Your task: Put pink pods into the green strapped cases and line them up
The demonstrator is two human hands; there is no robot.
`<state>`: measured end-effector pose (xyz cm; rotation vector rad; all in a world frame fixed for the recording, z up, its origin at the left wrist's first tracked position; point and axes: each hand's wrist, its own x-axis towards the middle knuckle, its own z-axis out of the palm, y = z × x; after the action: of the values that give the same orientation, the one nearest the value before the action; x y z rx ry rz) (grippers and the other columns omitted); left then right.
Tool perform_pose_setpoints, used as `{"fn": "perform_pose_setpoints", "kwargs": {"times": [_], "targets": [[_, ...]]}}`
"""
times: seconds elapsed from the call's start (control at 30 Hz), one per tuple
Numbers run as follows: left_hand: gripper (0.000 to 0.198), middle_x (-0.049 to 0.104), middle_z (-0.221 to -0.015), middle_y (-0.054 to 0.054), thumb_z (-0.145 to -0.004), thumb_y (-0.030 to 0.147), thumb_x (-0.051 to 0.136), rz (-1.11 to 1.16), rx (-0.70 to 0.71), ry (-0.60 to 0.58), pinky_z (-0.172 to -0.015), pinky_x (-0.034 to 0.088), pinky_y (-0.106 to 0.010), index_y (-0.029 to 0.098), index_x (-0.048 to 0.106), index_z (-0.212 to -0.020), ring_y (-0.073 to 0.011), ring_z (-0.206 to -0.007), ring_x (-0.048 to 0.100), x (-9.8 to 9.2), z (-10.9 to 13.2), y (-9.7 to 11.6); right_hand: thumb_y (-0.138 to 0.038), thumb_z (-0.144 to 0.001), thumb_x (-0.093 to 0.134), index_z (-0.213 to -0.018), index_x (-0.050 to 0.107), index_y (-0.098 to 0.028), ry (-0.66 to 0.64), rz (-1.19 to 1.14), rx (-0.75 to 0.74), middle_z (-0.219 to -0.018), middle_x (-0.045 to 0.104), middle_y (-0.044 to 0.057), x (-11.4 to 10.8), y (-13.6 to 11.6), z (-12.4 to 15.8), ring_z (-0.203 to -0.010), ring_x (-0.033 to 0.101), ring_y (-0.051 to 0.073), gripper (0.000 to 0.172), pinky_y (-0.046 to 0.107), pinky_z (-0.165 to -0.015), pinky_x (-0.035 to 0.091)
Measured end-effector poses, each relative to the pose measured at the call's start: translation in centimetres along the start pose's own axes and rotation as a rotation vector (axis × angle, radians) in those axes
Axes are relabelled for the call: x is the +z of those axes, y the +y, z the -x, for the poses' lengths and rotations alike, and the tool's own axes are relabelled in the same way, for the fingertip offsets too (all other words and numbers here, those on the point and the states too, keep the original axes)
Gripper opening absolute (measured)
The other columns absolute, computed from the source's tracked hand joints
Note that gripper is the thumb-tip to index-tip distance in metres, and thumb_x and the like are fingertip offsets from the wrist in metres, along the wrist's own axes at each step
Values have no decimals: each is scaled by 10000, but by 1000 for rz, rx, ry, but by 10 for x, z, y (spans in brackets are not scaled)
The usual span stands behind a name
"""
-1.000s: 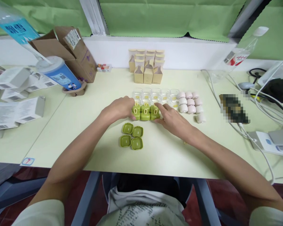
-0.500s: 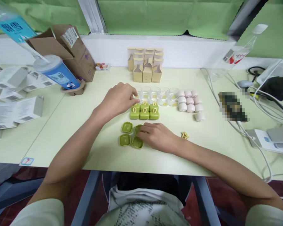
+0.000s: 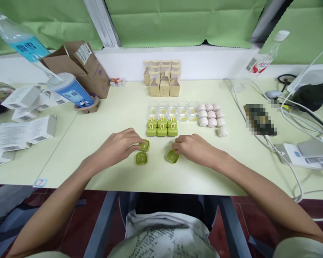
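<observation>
Small green hollow shells, square with rounded corners, lie on the table before me. My left hand (image 3: 121, 145) has thumb and fingers closed at the rim of the upper left green shell (image 3: 144, 145). Just below it lies another shell (image 3: 141, 158), untouched. Over to the right, my right hand (image 3: 195, 148) pinches a tilted green shell (image 3: 172, 157); its fingers may cover a further one. Behind my hands stand several closed green cases (image 3: 162, 131) with cream loops on top, in two rows. Clear plastic cups (image 3: 173, 107) with yellow spots adjoin them.
Pale pink and white rounded cases (image 3: 211, 114) are grouped at right, one white case (image 3: 222, 132) apart. Open cardboard boxes (image 3: 164, 87) stand at the back. A blue cup (image 3: 75, 94), brown carton (image 3: 93, 71) and white boxes (image 3: 13, 135) occupy the left; cables (image 3: 288, 157) and a bottle (image 3: 262, 62) the right.
My left hand has come down from the closed green cases to the upper left shell. My right hand has moved right, taking a shell away from the other shells.
</observation>
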<state>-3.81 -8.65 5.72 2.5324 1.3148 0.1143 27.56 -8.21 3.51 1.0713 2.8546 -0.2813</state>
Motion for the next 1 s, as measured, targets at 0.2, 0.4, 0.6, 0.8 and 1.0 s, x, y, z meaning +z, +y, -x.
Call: {"fn": "perform_pose_setpoints", "kwargs": {"times": [0.2,0.4,0.6,0.8,1.0], "targets": [[304,809,-1197,-81,-1074,397,561,58,-31,37,-998,614,-409,319,804,-1240,-273,-1323,619,30,14,-20,-117,-1077,582,-1137,775,-172,124,-28,90,-1082,789,95,13,6,33,-995,704,233,209,328,-709,381],[292,841,-1114,-54,-1083,375,533,45,-23,114,-1029,624,-470,307,814,-1039,-299,-1247,680,33,37,-33,-172,-1109,558,-1098,769,-160,287,12,40,-974,790,94,30,1,66,-932,653,245,211,352,-791,492],[208,800,-1243,-68,-1101,338,590,93,115,300,-1051,645,-387,230,760,-1151,-235,-1209,776,62,89,-39,-300,-1098,615,-1317,725,-159,544,9,78,-1156,742,150,58,-26,81,-1039,647,279,282,405,-832,607],[352,668,-1426,-138,-1112,265,556,-18,99,342,-1003,658,-377,225,639,-1451,-250,-1243,748,81,79,-8,-473,-1015,732,-1486,674,-214,513,22,300,-1387,670,202,78,-49,57,-1188,645,362,540,451,-782,659],[363,705,-1401,-156,-1052,392,690,-201,124,480,-942,673,-440,226,711,-1374,-322,-1239,723,98,48,15,-324,-1075,668,-1169,801,-191,586,-22,211,-1225,772,143,87,-39,42,-1119,682,290,210,397,-815,642]]}}
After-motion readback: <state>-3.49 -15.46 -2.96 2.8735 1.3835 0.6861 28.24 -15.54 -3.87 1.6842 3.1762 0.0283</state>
